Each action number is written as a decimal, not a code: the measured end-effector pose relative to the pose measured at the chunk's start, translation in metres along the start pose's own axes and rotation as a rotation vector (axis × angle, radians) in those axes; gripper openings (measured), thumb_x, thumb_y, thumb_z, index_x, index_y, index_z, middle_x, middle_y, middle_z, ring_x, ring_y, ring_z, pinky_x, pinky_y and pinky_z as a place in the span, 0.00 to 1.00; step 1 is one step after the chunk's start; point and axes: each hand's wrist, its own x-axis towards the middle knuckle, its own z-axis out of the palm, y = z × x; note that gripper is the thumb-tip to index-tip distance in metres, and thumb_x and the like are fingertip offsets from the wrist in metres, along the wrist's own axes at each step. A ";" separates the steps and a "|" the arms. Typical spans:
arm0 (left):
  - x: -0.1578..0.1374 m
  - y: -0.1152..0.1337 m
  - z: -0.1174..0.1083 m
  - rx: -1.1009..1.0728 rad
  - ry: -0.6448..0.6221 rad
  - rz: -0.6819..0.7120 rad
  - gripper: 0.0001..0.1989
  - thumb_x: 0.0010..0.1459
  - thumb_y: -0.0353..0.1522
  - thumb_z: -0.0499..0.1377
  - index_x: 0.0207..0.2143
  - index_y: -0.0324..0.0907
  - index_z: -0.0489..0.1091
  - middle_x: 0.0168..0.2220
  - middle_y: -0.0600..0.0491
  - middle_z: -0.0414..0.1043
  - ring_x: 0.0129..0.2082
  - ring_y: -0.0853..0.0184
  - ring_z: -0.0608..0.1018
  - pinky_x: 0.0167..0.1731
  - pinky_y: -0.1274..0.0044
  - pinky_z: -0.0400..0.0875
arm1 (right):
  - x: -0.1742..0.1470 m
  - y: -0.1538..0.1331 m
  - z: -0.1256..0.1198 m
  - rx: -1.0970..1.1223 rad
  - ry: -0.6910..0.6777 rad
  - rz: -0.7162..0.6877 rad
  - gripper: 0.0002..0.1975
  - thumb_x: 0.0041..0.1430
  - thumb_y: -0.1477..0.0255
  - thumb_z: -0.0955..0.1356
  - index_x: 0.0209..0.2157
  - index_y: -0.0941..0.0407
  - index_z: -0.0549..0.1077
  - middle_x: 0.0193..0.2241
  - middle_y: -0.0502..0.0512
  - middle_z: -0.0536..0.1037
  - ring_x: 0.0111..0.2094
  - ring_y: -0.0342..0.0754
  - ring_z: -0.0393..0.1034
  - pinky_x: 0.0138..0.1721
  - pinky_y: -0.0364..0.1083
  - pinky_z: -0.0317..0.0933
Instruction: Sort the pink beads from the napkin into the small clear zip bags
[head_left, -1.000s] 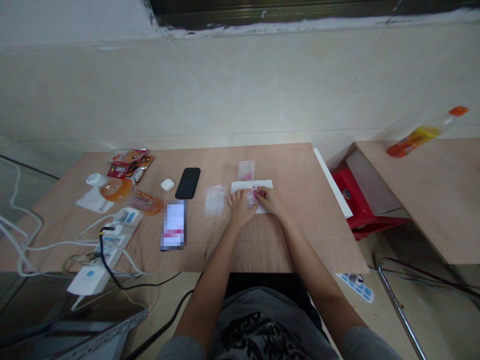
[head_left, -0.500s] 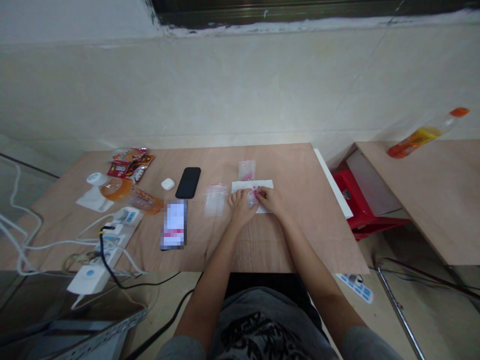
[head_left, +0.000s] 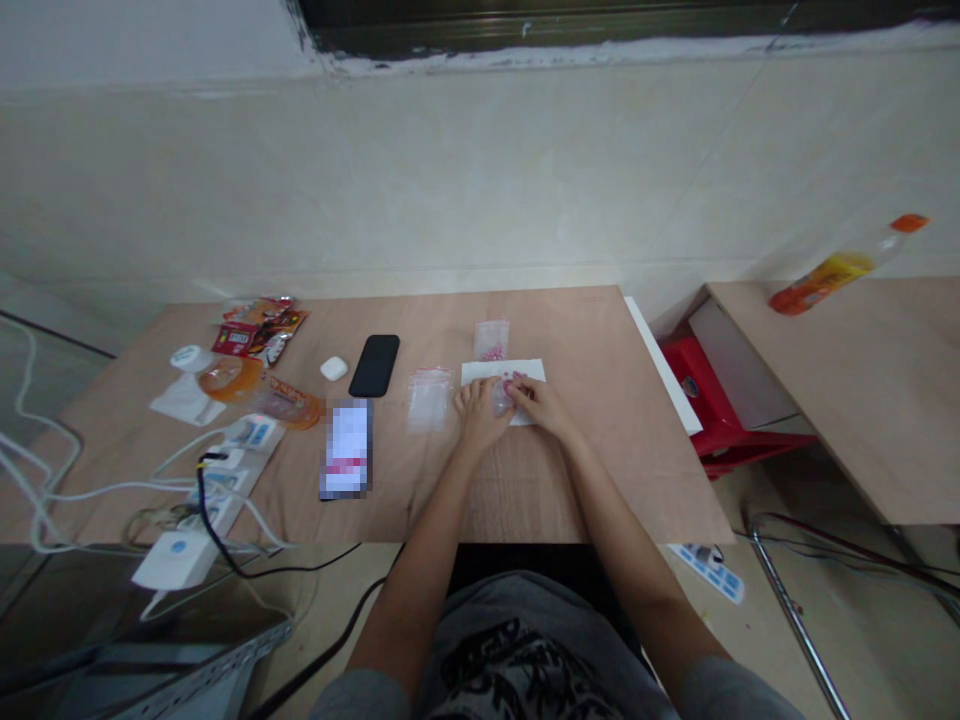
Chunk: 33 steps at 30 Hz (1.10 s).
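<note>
A small clear plastic bag [head_left: 502,399] lies between my hands over a sheet of white paper [head_left: 532,369]. My left hand [head_left: 480,412] is closed on the bag's left side, thumb toward the right. With fingers pinched together, my right hand [head_left: 543,406] is at the bag's upper right, among small pink beads [head_left: 513,378]; its fingertips partly cover them. Just behind the paper lies another clear bag [head_left: 492,341] with pink beads inside. Flat clear zip bags [head_left: 430,400] rest left of my left hand.
Left of the zip bags are a black phone [head_left: 375,366], a lit phone [head_left: 346,450] and a white case [head_left: 334,369]. Farther left lie an orange drink bottle [head_left: 259,390], snack packets [head_left: 259,328] and a power strip [head_left: 217,505] with cables. A red stool [head_left: 709,405] stands right.
My right fingers have shifted slightly at the beads, and more pink shows by the bag. The left hand stays in place. The whole view has drifted a little.
</note>
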 end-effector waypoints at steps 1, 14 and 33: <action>0.000 0.000 0.000 -0.009 0.007 0.003 0.26 0.54 0.41 0.62 0.54 0.48 0.63 0.52 0.48 0.68 0.53 0.55 0.66 0.54 0.63 0.55 | -0.002 0.000 -0.002 -0.030 0.023 0.018 0.18 0.64 0.58 0.61 0.35 0.55 0.75 0.28 0.53 0.76 0.30 0.47 0.69 0.33 0.44 0.59; 0.023 0.001 -0.027 -1.171 0.138 -0.148 0.20 0.47 0.40 0.66 0.42 0.44 0.69 0.35 0.54 0.71 0.37 0.67 0.75 0.42 0.74 0.69 | -0.018 0.016 -0.017 -0.566 0.285 0.099 0.16 0.64 0.64 0.61 0.44 0.54 0.77 0.36 0.59 0.76 0.42 0.54 0.65 0.42 0.50 0.55; 0.016 0.009 -0.047 -1.767 -0.191 -0.342 0.21 0.60 0.48 0.52 0.44 0.43 0.72 0.29 0.53 0.66 0.26 0.71 0.70 0.32 0.73 0.72 | -0.017 0.022 -0.010 -0.681 0.260 0.080 0.14 0.65 0.62 0.62 0.41 0.52 0.77 0.38 0.59 0.75 0.43 0.56 0.61 0.41 0.50 0.49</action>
